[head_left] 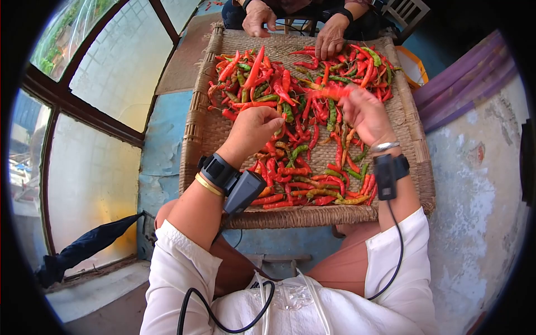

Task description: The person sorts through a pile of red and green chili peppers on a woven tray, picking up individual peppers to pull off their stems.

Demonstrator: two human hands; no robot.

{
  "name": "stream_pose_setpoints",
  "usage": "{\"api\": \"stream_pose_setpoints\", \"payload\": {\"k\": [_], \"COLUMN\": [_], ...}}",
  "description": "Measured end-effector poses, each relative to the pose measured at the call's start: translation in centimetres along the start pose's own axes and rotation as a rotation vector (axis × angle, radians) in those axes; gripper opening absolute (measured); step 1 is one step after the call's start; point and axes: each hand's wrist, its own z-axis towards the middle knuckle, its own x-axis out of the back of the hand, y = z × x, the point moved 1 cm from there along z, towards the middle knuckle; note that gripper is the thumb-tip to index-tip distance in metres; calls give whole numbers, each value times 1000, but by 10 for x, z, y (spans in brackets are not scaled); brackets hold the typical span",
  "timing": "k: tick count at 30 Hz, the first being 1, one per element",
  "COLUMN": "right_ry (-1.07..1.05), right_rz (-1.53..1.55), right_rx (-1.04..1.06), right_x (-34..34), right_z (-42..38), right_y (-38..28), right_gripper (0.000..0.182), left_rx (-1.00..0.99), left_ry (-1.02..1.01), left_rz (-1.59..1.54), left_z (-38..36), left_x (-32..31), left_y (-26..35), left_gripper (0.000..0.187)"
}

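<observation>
- In the head view, the left hand (251, 131) is curling its fingers nearly closed; any hold cannot be told.
- The right hand (368, 117) is pinching a red pepper (335, 92).
- Handling seems unfinished: mixed-colour peppers (324, 185) are lying loose across the woven bed (312, 218).

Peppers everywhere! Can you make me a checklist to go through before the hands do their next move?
1. Peppers resting on the woven tray: ok.
2. Right hand has something: ok, a blurry red pepper at its fingertips.
3. Left hand empty: cannot tell, its curled fingers could hide something.
4. The other person's hands apart from these two: ok, they are at the far side.
5. Red and green peppers in separate piles: not ok, they are mixed.
6. Wrist cable off the peppers: ok.
</observation>
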Motion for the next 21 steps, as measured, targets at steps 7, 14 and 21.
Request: {"api": "stream_pose_setpoints", "payload": {"k": [7, 14, 21], "right_ry": [127, -116, -107], "right_rz": [13, 46, 243], "right_rx": [-112, -170, -174], "right_x": [6, -25, -28], "right_z": [-6, -33, -59], "right_y": [12, -2, 9], "right_gripper": [29, 31, 19], "left_rx": [-30, -223, -333], "left_ry": [-66, -288, -289], "left_rz": [352, 752, 722], "left_z": [0, -8, -7], "left_x": [-3, -4, -4], "left_y": [-14, -33, -25], "left_gripper": [22, 17, 15]}}
